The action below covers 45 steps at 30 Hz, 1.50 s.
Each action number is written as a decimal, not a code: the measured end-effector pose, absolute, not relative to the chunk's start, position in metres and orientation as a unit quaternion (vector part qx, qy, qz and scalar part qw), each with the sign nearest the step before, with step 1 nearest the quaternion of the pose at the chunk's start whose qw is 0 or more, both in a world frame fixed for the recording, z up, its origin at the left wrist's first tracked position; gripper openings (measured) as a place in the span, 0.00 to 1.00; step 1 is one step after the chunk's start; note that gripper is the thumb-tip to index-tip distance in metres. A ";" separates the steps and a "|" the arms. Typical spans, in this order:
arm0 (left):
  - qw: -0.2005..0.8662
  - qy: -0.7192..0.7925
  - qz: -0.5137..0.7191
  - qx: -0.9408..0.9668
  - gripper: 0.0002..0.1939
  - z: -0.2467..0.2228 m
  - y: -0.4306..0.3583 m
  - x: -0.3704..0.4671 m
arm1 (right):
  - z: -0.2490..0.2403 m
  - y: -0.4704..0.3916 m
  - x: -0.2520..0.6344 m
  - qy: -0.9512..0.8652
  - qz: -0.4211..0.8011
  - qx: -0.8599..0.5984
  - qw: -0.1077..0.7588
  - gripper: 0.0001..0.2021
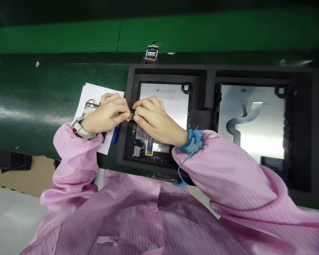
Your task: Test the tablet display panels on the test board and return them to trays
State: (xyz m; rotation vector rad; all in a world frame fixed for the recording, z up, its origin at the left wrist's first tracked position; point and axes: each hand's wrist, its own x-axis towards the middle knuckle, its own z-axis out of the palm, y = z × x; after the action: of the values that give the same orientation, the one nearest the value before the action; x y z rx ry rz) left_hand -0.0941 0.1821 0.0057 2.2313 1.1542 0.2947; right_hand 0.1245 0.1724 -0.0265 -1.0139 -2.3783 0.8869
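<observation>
Between the fingertips of both hands is a small flex connector (132,116), dark with gold-coloured edges. My left hand (110,114) pinches its left end, above the right part of a white paper sheet (102,148). My right hand (155,120) pinches the right end, over the left tablet-like panel (166,91). That panel lies in a black foam tray (130,76), with a dark flex strip (150,144) near its lower edge. A circuit board (89,109) with a red wire rests on the paper, partly hidden by my left hand and wrist.
A second panel (268,120) with a curved grey cable lies in the right tray compartment. A metal tally counter (151,54) stands behind the tray. A blue pen (116,134) is beside the paper. A blue coiled cord (181,173) hangs from my right wristband.
</observation>
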 end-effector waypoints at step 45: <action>-0.010 0.717 0.074 0.693 0.23 -0.047 0.034 -0.100 | -0.034 0.067 0.201 -0.764 0.057 -0.622 0.165 0.27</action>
State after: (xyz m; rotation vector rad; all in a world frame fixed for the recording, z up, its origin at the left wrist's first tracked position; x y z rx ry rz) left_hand -0.1000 0.0337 -0.0472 2.1913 2.2673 0.2334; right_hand 0.2006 0.0669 -0.0339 -1.7718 -2.1760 0.1615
